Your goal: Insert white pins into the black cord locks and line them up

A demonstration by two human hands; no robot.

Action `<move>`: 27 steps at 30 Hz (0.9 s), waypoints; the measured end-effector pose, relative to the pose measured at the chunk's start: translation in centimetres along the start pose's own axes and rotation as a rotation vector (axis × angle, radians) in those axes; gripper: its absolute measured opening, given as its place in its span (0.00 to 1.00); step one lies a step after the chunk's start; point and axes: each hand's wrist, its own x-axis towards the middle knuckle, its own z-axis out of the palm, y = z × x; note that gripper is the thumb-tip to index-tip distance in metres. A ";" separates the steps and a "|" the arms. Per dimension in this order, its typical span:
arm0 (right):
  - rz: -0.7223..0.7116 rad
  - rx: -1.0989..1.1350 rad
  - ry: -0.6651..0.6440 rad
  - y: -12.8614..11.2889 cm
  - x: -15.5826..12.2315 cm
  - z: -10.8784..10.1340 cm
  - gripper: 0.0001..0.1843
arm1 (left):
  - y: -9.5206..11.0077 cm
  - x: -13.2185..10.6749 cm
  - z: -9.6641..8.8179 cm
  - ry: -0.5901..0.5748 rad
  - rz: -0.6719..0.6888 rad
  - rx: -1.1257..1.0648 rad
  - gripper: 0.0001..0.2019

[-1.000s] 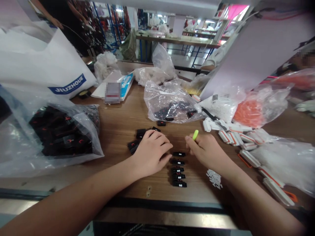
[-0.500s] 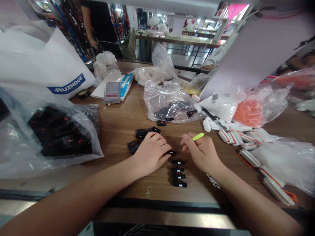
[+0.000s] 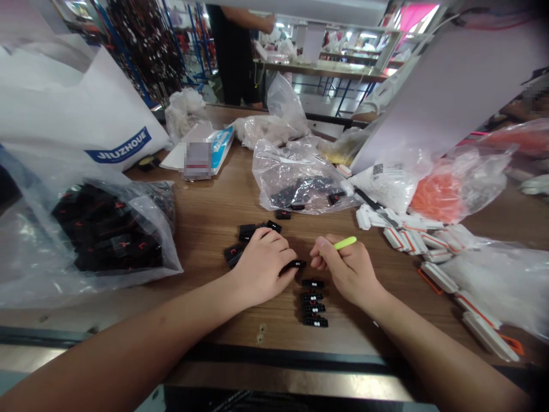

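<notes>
My left hand [image 3: 262,268] rests low over the tabletop, fingers closed round a small black plastic connector [image 3: 297,264] with white dots on its end. Across from it, my right hand [image 3: 349,272] is closed on a thin yellow-green stick-like tool [image 3: 345,243]; its tip is hidden by the fingers. The two hands are a short gap apart. Several similar black connectors [image 3: 315,309], dotted ends toward the right, lie in a column below the held one. More loose black connectors [image 3: 233,252] lie behind and left of my left hand, partly covered by it.
On the left, an open clear bag [image 3: 115,234] holds many black connectors. Another clear bag [image 3: 302,183] with black pieces lies ahead. White-and-orange parts [image 3: 437,276] and a bag of orange pieces [image 3: 437,191] occupy the right. A person [image 3: 234,54] stands beyond the table.
The held connector is tilted slightly more upward, and my right hand has shifted slightly left relative to the table. The person in the background has moved rightward.
</notes>
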 end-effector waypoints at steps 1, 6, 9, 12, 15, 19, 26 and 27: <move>0.000 -0.004 -0.003 0.0 0.0 0.0 0.20 | 0.0 0.0 0.0 0.000 0.000 -0.003 0.07; -0.012 -0.020 -0.013 -0.1 -0.1 0.0 0.20 | 0.0 0.0 0.0 -0.003 -0.006 -0.011 0.07; -0.010 -0.063 -0.041 -0.5 -0.1 0.0 0.20 | 0.0 0.0 0.0 0.010 -0.002 -0.015 0.07; -0.014 -0.137 -0.090 -1.0 -0.1 0.1 0.20 | 0.0 -0.1 0.0 0.029 0.000 -0.017 0.06; -0.036 -0.195 -0.132 -1.4 -0.2 0.1 0.21 | 0.0 -0.1 0.1 0.042 -0.003 -0.021 0.06; -0.048 -0.159 -0.072 -1.0 -0.3 0.3 0.20 | -0.1 -0.1 0.2 0.027 -0.005 -0.023 0.07; -0.011 -0.020 0.077 -0.7 -0.6 0.3 0.21 | -0.1 -0.1 0.0 0.030 -0.002 -0.027 0.07; -0.011 -0.019 0.070 -0.7 -0.6 0.3 0.21 | -0.1 -0.1 0.0 0.031 -0.004 -0.027 0.07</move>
